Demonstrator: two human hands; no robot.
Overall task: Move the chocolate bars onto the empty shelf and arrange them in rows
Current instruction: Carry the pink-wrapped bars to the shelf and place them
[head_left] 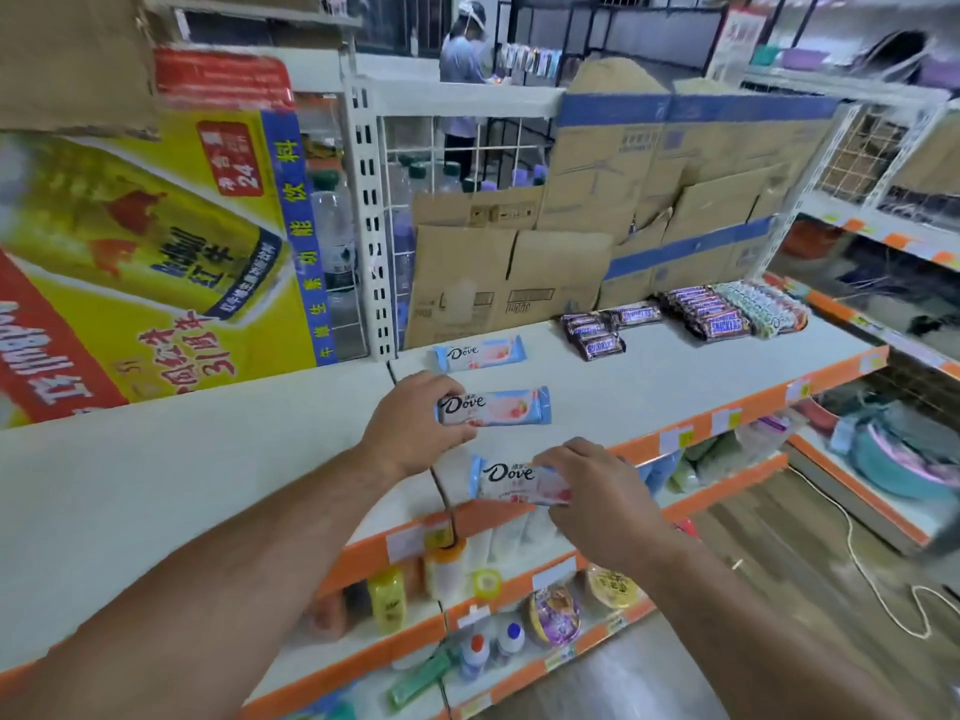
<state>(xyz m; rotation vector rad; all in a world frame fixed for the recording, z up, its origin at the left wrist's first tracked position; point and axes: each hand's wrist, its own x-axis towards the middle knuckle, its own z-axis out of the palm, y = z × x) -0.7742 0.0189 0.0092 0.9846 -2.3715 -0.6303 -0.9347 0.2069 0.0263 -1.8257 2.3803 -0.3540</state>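
Observation:
Three pale blue and pink Dove bars lie in a line running front to back on the white top shelf (675, 387). The far Dove bar (480, 352) lies alone near the back. My left hand (415, 423) grips the left end of the middle Dove bar (498, 406). At the shelf's front edge, my right hand (587, 491) holds the right end of the near Dove bar (506, 480). Dark Snickers bars (597, 332) lie loose further right, and a packed row of Snickers bars (711, 314) sits beyond them.
Flattened cardboard boxes (519, 272) stand along the shelf's back. A big yellow and red drinks carton (156, 241) fills the left. Light-wrapped bars (758, 304) sit at the far right. Lower shelves (467, 605) hold bottles and cups. A person (462, 59) stands far behind.

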